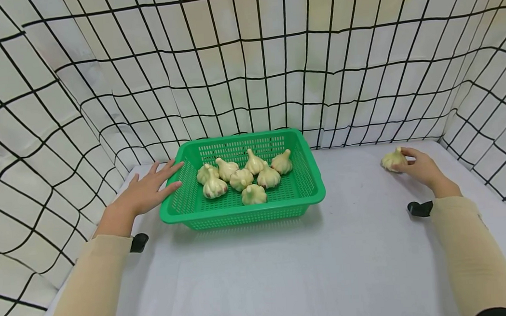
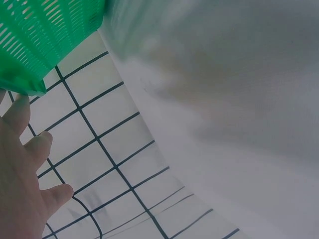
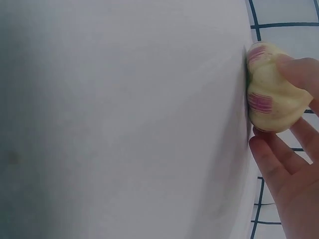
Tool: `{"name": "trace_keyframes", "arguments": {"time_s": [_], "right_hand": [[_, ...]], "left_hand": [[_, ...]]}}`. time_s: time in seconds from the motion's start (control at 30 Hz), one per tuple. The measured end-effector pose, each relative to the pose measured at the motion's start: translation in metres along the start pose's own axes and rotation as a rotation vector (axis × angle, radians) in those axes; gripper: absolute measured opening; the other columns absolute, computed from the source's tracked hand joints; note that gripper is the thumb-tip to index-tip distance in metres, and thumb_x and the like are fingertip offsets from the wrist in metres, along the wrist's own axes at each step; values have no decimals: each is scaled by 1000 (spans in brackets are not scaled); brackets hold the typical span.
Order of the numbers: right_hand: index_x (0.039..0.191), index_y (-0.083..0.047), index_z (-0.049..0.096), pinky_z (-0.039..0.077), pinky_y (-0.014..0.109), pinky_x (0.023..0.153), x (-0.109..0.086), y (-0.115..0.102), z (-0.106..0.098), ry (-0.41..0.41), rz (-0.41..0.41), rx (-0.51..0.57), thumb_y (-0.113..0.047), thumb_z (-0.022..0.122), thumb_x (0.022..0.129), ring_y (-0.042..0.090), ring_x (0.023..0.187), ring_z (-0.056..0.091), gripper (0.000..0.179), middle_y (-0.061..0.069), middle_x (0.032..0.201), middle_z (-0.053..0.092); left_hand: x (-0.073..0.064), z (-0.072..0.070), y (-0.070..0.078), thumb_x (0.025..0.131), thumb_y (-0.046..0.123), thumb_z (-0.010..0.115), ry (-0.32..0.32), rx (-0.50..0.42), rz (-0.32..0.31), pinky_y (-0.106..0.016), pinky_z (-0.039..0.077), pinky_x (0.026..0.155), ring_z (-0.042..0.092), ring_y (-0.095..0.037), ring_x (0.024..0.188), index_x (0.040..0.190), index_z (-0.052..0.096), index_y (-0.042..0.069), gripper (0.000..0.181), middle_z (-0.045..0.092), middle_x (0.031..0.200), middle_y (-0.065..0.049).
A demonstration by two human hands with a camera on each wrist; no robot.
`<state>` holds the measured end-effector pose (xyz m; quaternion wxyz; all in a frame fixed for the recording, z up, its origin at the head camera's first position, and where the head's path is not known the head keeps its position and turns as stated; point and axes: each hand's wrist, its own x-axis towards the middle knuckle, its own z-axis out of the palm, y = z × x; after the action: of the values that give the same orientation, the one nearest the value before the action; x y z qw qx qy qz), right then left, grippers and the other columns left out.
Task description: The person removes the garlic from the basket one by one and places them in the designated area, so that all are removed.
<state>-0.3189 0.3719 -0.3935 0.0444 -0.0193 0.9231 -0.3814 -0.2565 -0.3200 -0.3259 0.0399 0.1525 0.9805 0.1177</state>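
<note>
A green perforated plastic basket [image 1: 248, 217] stands on the white table with several garlic bulbs [image 1: 241, 179] inside. My left hand [image 1: 147, 188] lies with spread, straight fingers at the basket's left rim, its fingertips touching it. In the left wrist view, fingers [image 2: 52, 196] show beside the basket's underside [image 2: 45, 35]. Far to the right, my right hand [image 1: 423, 168] pinches a single garlic bulb [image 1: 392, 161] between thumb and fingers. The right wrist view shows this bulb [image 3: 271, 94], pale with purple streaks, against the table surface, the thumb on its upper part.
Black netting [image 1: 248, 76] over white sheeting walls the table at the back and both sides. The white tabletop [image 1: 286, 272] stretches in front of the basket and between it and the right hand. Dark wrist-camera pieces [image 1: 420, 209] sit by both cuffs.
</note>
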Motion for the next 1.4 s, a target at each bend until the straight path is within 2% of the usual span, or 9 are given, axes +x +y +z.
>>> {"name": "trace_keyframes", "arguments": {"time_s": [0.6,0.83,1.23,1.4], "right_hand": [[159,10,12,31,69,111,2,1,3,-26,-31,-24,-32,59,106,59,140,30,83,38,160,17],[160,7,7,28,71,110,0,1,-3,-56,-63,-63,-32,60,105,63,139,28,86,39,160,14],[158,9,18,34,73,105,-12,-4,-17,-37,-123,-154,-30,61,105,59,136,36,79,37,158,25],[157,10,22,37,73,102,-18,-9,-21,4,-170,-175,-25,62,105,60,134,38,74,38,155,30]], "left_hand": [[1,0,0,107,57,38,0,-4,8,-80,-5,109,-3,-46,154,166,20,19,72,8,171,-14],[1,2,-1,107,57,39,-3,-10,8,-80,-4,110,-4,-45,154,166,19,20,72,8,171,-14],[0,1,-1,107,57,39,-1,-4,10,-81,-4,109,-3,-46,154,166,18,19,73,8,171,-15],[-1,1,-1,107,57,39,2,-1,6,-80,-4,110,-2,-47,154,166,19,20,73,8,171,-14]]}}
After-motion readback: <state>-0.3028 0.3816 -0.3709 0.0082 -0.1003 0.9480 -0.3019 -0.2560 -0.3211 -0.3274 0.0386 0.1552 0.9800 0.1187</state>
